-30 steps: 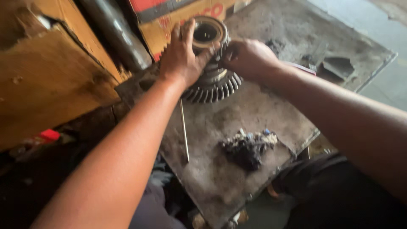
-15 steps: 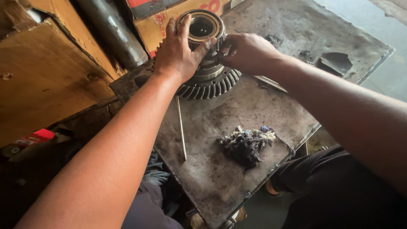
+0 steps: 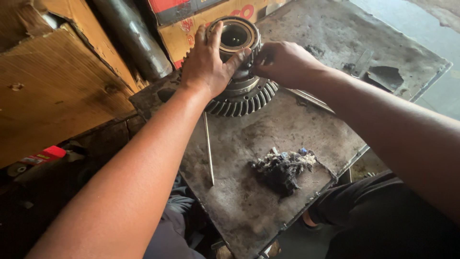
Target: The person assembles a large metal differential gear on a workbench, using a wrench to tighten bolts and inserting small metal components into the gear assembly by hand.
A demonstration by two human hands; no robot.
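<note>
A heavy metal gear assembly (image 3: 244, 96), with a toothed ring at its base and a round bearing collar (image 3: 236, 34) on top, stands on a grimy metal table (image 3: 268, 192). My left hand (image 3: 207, 62) wraps the collar from the left, thumb across its front. My right hand (image 3: 282, 62) grips the assembly's right side, fingers curled in against the housing. Both hands touch the part; the section between them is hidden.
A thin metal rod (image 3: 209, 149) lies on the table below the gear. A dirty wad of rag (image 3: 282, 168) sits near the front edge. A cardboard box (image 3: 191, 29), a grey pipe (image 3: 132, 38) and wooden boards (image 3: 52, 91) stand at the left and back.
The view has shifted slightly. Both hands stay on the gear assembly, and my left thumb has slid a little across the collar's front.
</note>
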